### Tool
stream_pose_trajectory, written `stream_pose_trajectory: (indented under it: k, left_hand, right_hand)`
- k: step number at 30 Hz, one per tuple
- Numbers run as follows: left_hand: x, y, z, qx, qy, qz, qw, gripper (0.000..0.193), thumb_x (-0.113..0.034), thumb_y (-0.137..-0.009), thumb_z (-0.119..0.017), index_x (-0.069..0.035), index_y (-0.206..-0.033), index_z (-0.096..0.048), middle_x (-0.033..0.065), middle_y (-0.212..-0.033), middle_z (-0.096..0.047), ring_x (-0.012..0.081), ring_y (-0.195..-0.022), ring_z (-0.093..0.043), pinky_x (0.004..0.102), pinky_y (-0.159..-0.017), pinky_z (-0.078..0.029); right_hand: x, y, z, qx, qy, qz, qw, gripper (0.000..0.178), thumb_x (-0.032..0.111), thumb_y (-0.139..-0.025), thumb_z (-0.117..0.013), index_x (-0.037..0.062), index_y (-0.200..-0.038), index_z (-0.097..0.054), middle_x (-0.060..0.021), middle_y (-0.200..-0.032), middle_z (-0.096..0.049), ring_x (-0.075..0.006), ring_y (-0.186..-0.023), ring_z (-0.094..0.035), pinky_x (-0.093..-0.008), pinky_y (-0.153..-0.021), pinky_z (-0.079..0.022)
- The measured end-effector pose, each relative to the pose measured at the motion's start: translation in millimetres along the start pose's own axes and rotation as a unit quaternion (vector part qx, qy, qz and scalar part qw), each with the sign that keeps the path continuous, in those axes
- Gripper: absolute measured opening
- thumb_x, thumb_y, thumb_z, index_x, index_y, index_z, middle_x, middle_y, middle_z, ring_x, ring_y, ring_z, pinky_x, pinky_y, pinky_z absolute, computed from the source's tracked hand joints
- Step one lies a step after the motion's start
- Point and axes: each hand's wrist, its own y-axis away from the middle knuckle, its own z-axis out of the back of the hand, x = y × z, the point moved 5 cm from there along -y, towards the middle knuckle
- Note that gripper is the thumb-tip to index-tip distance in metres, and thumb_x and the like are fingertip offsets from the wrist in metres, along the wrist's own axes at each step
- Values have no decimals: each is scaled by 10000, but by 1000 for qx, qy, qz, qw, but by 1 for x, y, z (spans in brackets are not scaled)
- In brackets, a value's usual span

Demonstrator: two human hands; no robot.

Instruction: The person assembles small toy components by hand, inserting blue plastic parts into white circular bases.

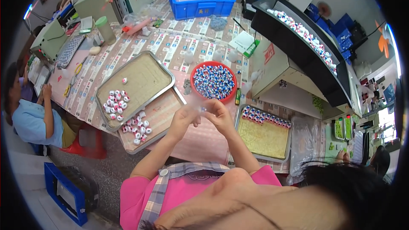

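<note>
In the middle of the picture, just in front of the red bowl, my left hand (185,118) and my right hand (216,114) meet with fingers pinched together. Between the fingertips is a small whitish thing, too blurred to name. Many small blue-and-white pieces (213,81) fill the red bowl (195,93). Left of my hands, a metal tray (140,74) overlaps a second tray (164,117); round white pieces with pink and black marks (115,102) lie in both. To my right, a tray (262,140) carries rows of red, white and blue pieces (266,116) along its far side.
At the back stands a blue crate (200,10) of pink-and-white pieces, with another person's hands at its far edge. A black trough (294,40) of similar pieces rises at right. Small clear bottles (218,55) stand behind the bowl. A person in blue (32,119) sits at left.
</note>
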Motion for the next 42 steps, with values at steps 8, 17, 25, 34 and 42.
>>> stream_pose_trajectory:
  k: [8,17,25,34,42]
  left_hand:
    - [10,-14,18,-28,69,52,996,284,-320,-886,-482,-48,-869,-558,45,-645,-560,95,-558,-526,203,-492,-412]
    - [8,-21,20,-38,-2,41,998,394,-371,-916,-391,-29,-786,-536,58,-579,-541,100,-471,-500,197,-434,-387]
    - [26,-8,17,0,-2,87,996,470,-418,-915,-361,-14,-796,-569,50,-545,-537,96,-445,-484,186,-421,-363]
    - [11,-9,1,52,-62,-14,997,350,-299,-918,-416,19,-1049,-484,112,-820,-597,137,-673,-584,251,-613,-486]
    - [-10,3,6,42,-116,9,992,275,-111,-879,-467,24,-1116,-499,77,-972,-583,119,-821,-560,245,-691,-465]
  right_hand:
    - [33,-27,-7,79,194,85,974,148,68,-748,-636,18,-882,-595,-45,-739,-591,-116,-649,-574,-245,-598,-447]
    - [5,-35,0,123,23,-69,990,135,100,-773,-645,-3,-839,-587,-32,-777,-610,-74,-733,-552,-231,-643,-450]
    - [14,-22,-1,166,133,-30,977,128,131,-767,-643,39,-843,-597,-15,-711,-602,-69,-664,-563,-227,-599,-436]
    - [32,-14,5,160,147,-3,976,136,107,-756,-644,20,-849,-596,-45,-723,-618,-87,-674,-582,-237,-604,-450]
    - [235,-28,154,-376,420,283,776,80,123,-793,-585,78,-849,-620,-48,-763,-608,-131,-659,-563,-273,-607,-435]
